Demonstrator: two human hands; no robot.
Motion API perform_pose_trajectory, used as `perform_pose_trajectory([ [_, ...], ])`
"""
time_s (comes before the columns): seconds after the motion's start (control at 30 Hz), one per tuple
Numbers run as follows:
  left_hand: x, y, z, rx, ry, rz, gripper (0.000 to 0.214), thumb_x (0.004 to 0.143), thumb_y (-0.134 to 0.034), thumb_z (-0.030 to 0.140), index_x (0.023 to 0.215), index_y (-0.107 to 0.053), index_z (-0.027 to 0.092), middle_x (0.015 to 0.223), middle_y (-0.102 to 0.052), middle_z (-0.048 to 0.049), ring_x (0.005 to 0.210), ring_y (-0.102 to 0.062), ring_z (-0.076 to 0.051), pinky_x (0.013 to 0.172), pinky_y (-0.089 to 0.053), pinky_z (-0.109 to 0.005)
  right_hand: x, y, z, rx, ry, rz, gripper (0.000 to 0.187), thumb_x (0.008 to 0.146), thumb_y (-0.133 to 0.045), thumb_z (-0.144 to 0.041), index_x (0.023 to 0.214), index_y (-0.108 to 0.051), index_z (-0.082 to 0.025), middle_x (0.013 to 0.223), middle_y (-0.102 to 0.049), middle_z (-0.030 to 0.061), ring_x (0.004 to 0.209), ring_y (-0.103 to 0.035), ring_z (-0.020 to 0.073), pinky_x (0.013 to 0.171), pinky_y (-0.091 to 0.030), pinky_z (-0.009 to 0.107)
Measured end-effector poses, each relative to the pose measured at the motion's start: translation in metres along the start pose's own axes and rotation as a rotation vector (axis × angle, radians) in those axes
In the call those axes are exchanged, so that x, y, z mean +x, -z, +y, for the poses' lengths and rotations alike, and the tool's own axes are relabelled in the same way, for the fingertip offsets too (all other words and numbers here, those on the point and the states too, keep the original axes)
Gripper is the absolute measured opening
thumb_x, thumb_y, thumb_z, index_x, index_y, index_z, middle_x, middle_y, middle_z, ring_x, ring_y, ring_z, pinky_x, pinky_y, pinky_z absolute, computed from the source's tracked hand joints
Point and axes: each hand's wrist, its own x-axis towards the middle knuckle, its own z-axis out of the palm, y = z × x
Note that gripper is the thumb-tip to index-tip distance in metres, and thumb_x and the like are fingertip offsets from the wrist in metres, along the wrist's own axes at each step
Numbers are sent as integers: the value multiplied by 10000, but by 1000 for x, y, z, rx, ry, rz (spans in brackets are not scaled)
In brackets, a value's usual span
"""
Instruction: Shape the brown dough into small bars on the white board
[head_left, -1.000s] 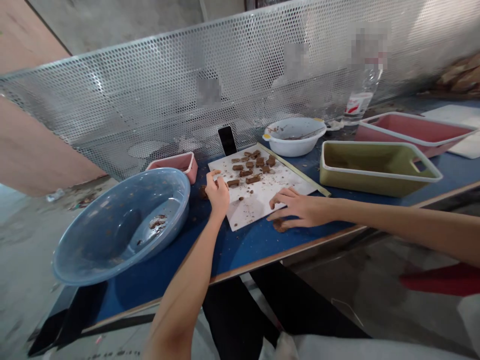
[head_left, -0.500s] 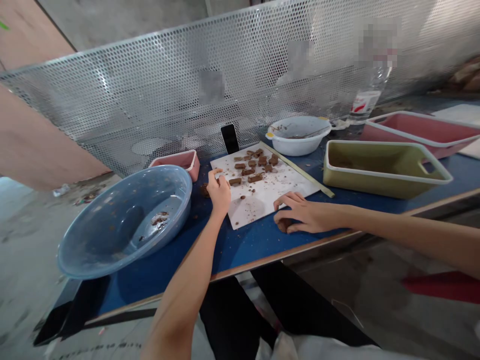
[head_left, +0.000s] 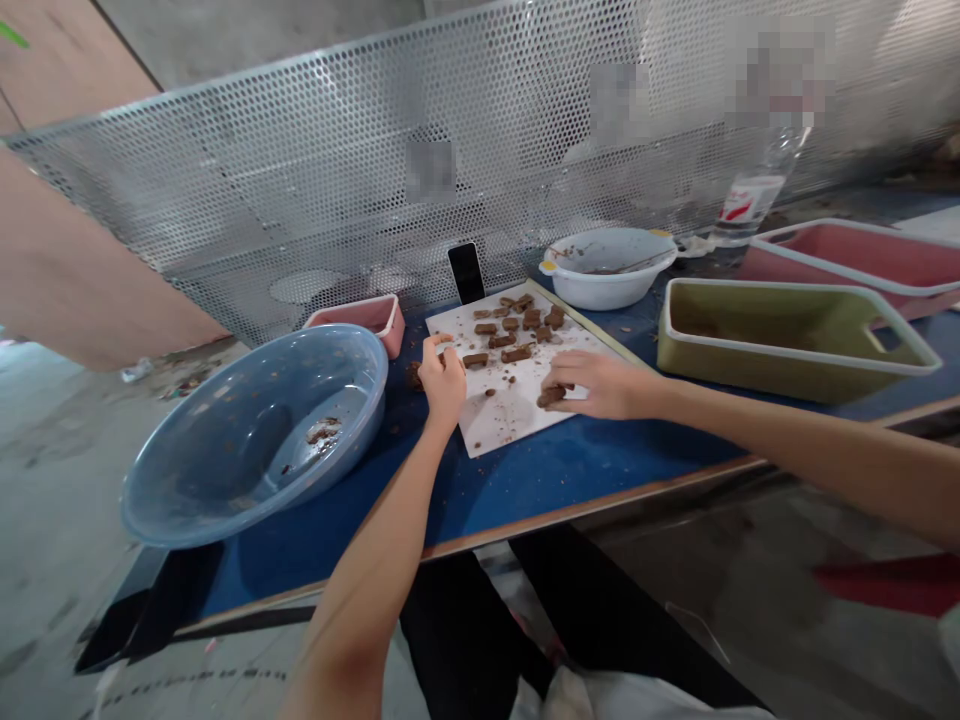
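Observation:
My right hand (head_left: 592, 385) is closed, thumb and fingers around a brown clay-like lump (head_left: 551, 397), above the near right part of a white board (head_left: 517, 405). At the board's left edge is my left hand (head_left: 442, 380), its fingers curled in; what they hold, if anything, is hidden. A dark brown clump (head_left: 414, 375) lies just left of it on the blue table (head_left: 495, 495). Several brown blocks (head_left: 516, 354) are spread over the far half of the board, with crumbs in front of them.
A large blue basin (head_left: 247, 440) stands tilted at the left, before a small pink bin (head_left: 390, 330). A phone (head_left: 466, 272) leans behind the board. Further right are a white basin (head_left: 607, 285), an olive bin (head_left: 780, 360), a pink bin (head_left: 840, 260) and a bottle (head_left: 746, 210). Perforated metal mesh (head_left: 300, 180) runs behind.
My right hand has risen from the table by the board's near edge and moved forward over the board, carrying the brown lump. The left hand has hardly moved.

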Motion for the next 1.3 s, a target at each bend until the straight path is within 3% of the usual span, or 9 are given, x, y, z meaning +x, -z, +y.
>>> perform_pose_trajectory([
  [0.17, -4, 1, 6, 11, -27, -100, 112, 994, -589, 259, 993, -696, 224, 569, -556, 45, 504, -508, -157, 563, -384, -267, 49, -3, 6, 146, -221, 150, 306, 994, -738, -530, 1080, -762, -237, 963, -763, 39, 823, -656, 210, 756, -483, 352],
  [0.33, -15, 0, 16, -20, -148, -469, 270, 1071, -608, 421, 1181, -775, 239, 768, -696, -29, 623, -620, -170, 590, -469, -272, 59, -35, 19, 404, -329, 354, 368, 958, -757, -589, 1086, -679, -253, 929, -758, 26, 801, -672, 212, 737, -543, 369],
  [0.43, -20, -3, 18, 65, -230, -614, 397, 999, -750, 476, 1329, -745, 257, 998, -789, -71, 688, -665, -173, 616, -524, -282, 53, -53, 27, 514, -369, 405, 426, 928, -782, -595, 1113, -606, -254, 929, -765, 23, 832, -718, 223, 761, -586, 385],
  [0.53, -21, -5, 16, 97, -260, -625, 540, 894, -879, 496, 1363, -728, 275, 1227, -793, -102, 732, -672, -169, 654, -551, -292, 50, -60, 28, 564, -397, 414, 429, 929, -782, -578, 1118, -592, -243, 942, -781, 40, 870, -758, 240, 779, -614, 397],
  [0.6, -21, -6, 13, 68, -244, -618, 528, 902, -876, 498, 1360, -726, 283, 1264, -787, -107, 737, -665, -164, 675, -558, -297, 49, -61, 26, 579, -398, 423, 423, 939, -775, -564, 1145, -603, -237, 975, -797, 58, 894, -773, 247, 792, -629, 403],
  [0.8, -22, -5, 13, 28, -188, -622, 585, 886, -895, 488, 1397, -693, 288, 1256, -775, -90, 696, -628, -127, 603, -509, -254, 48, -59, 21, 601, -370, 452, 418, 988, -729, -573, 1203, -652, -223, 1028, -801, 79, 897, -764, 236, 788, -642, 397],
  [1.0, -21, -6, 14, 33, -164, -558, 490, 867, -906, 513, 1253, -758, 249, 1073, -797, -77, 668, -602, -135, 595, -484, -262, 42, -55, 23, 606, -320, 408, 464, 1013, -702, -589, 1284, -690, -213, 1138, -794, 96, 925, -735, 224, 805, -620, 388],
  [1.3, -24, -7, 10, -44, -138, -545, 453, 827, -934, 523, 1119, -772, 219, 1038, -799, -66, 673, -616, -129, 636, -501, -274, 42, -56, 28, 608, -285, 374, 387, 1004, -728, -546, 1198, -700, -212, 920, -769, 38, 777, -685, 189, 749, -590, 359],
])
